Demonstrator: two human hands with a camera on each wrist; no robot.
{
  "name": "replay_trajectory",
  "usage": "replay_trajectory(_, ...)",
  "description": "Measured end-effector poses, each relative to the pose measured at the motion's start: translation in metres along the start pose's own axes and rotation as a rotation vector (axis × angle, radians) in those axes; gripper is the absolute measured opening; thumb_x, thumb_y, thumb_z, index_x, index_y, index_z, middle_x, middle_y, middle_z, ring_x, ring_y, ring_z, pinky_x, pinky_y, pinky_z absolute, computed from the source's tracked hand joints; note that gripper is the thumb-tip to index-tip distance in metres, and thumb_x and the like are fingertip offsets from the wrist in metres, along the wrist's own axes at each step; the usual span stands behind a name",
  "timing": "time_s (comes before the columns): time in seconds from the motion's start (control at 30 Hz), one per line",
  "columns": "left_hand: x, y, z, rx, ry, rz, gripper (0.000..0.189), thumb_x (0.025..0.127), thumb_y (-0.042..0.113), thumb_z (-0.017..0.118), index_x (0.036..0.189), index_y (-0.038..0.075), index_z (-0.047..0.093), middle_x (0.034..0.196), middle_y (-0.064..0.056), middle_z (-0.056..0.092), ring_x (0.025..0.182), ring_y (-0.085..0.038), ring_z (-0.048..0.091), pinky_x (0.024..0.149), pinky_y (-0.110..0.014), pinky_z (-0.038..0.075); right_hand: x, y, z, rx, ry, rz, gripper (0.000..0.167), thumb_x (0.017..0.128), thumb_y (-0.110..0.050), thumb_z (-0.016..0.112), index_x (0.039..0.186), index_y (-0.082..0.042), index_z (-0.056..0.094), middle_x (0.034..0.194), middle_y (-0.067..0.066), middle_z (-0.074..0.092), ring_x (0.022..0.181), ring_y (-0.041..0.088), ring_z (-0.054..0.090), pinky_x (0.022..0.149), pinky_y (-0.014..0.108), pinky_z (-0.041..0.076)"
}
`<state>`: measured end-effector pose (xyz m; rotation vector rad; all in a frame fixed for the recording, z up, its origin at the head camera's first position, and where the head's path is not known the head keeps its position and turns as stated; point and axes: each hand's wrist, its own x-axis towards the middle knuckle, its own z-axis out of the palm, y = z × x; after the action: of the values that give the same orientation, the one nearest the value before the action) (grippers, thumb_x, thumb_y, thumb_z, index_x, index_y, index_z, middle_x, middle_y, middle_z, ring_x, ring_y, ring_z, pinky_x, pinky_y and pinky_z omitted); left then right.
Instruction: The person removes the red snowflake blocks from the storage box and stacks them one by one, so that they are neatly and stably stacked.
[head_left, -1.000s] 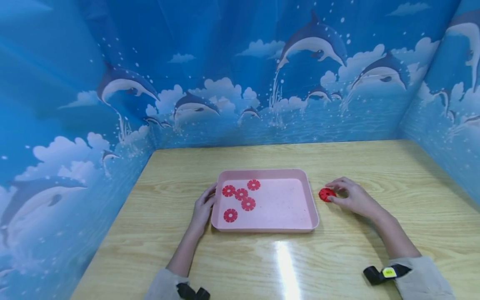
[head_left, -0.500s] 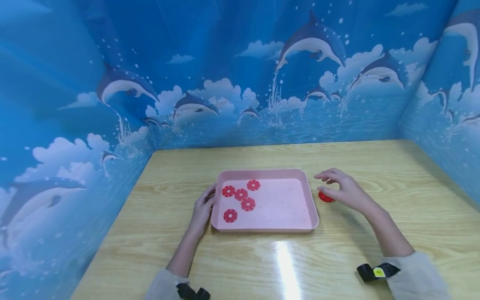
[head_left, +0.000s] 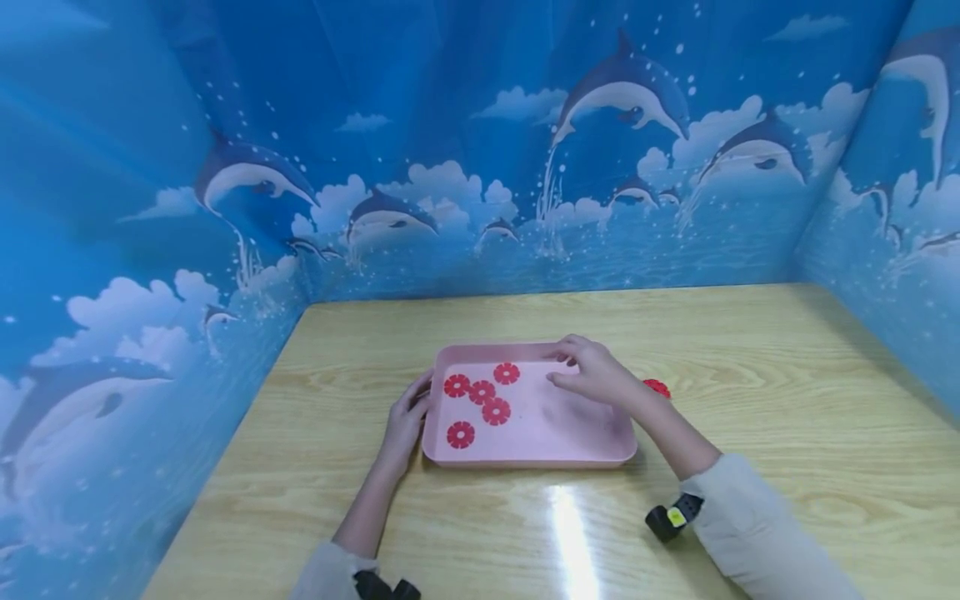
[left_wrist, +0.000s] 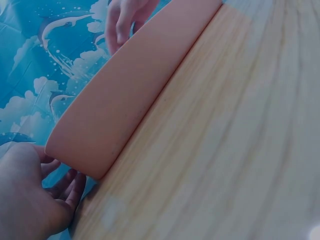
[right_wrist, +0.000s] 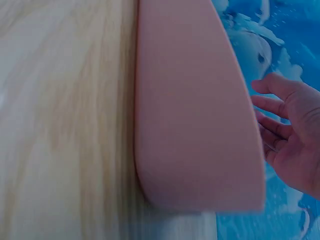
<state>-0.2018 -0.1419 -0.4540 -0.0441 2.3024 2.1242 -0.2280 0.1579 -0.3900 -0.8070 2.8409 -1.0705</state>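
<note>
A shallow pink tray sits on the table, holding several red notched interlocking discs in its left half. My left hand holds the tray's left side; in the left wrist view its fingers are bent against the tray wall near a corner. Over the tray's right half hovers my right hand, its fingers loosely bent and apart, with nothing seen between them. More red discs lie just right of the tray, partly hidden behind the right forearm.
The wooden table extends on all sides of the tray. A blue curtain printed with dolphins stands at the back and both sides. A bright light reflection crosses the table in front.
My right hand has let go of the red discs to the right of the tray and moved left over it. The left hand and the discs in the tray have stayed put.
</note>
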Motion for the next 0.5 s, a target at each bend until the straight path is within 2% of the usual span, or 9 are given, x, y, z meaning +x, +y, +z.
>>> replay_trajectory(0.17, 0.000, -0.001, 0.000, -0.006, 0.003, 0.008, 0.042, 0.094, 0.008, 0.047, 0.135, 0.011, 0.046, 0.133, -0.013, 0.045, 0.118, -0.027, 0.043, 0.097, -0.039, 0.038, 0.021, -0.009, 0.023, 0.033, -0.017, 0.065, 0.038, 0.083, -0.016, 0.066, 0.116, 0.001, 0.060, 0.106, 0.014, 0.056, 0.098, 0.028, 0.053, 0.079, 0.035, 0.049)
replay_trajectory(0.3, 0.001, -0.002, 0.000, -0.005, -0.003, 0.017, 0.042, 0.094, 0.008, 0.046, 0.136, 0.011, 0.045, 0.133, -0.014, 0.045, 0.118, -0.028, 0.043, 0.096, -0.039, 0.039, 0.033, -0.010, 0.038, 0.064, 0.009, 0.119, 0.039, 0.080, -0.011, 0.068, 0.117, 0.000, 0.059, 0.107, 0.012, 0.058, 0.099, 0.028, 0.053, 0.081, 0.035, 0.048)
replay_trajectory(0.5, 0.001, -0.001, 0.000, -0.007, 0.002, 0.029, 0.042, 0.094, 0.006, 0.046, 0.135, 0.009, 0.046, 0.132, -0.015, 0.045, 0.117, -0.029, 0.044, 0.096, -0.040, 0.039, 0.043, -0.002, 0.057, 0.133, 0.056, 0.146, 0.034, 0.078, -0.006, 0.069, 0.111, -0.001, 0.062, 0.106, 0.011, 0.060, 0.099, 0.026, 0.054, 0.085, 0.035, 0.047)
